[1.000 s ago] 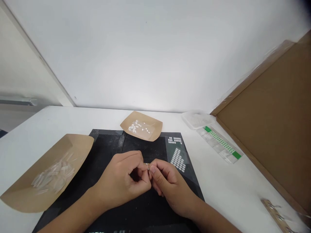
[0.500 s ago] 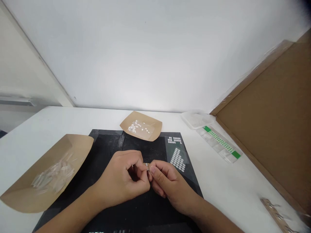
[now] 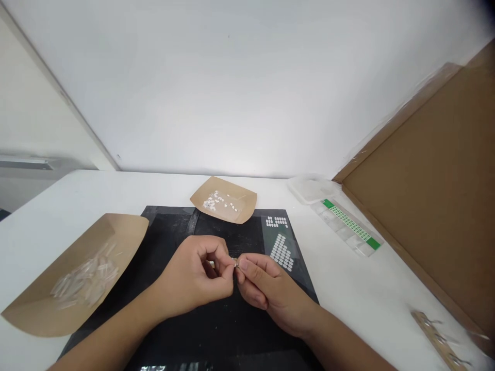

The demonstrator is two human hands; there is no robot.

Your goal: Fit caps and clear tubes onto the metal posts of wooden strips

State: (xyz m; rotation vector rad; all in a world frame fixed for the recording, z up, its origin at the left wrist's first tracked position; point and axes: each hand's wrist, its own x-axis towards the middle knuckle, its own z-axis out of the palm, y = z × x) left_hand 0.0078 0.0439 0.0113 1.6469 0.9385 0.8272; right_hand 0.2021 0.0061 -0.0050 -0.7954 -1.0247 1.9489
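Over the black mat [image 3: 216, 335], my left hand [image 3: 203, 270] and my right hand [image 3: 266, 286] meet fingertip to fingertip. Both are closed in a pinch on a tiny shiny piece [image 3: 235, 263] between them; its kind is too small to make out. Right of my right hand, rows of small white oval stickers [image 3: 281, 252] lie on a clear sheet on the mat. Beyond the hands stands a brown paper tray [image 3: 247, 208] with small white bits [image 3: 216, 200] in it. A larger brown tray [image 3: 124, 226] at the left holds a heap of clear plastic strips [image 3: 87, 278].
On the white table [image 3: 371, 304] at the right lie a clear strip with a green label [image 3: 351, 221] and a translucent plastic tray [image 3: 311, 189]. A cardboard panel [image 3: 433, 180] stands along the right side. Near it lies a wooden piece with metal clips [image 3: 441, 340].
My left fingers have shifted slightly, and the fingertips of both hands sit a little differently around the tiny piece. The view has moved slightly; the trays are unchanged.
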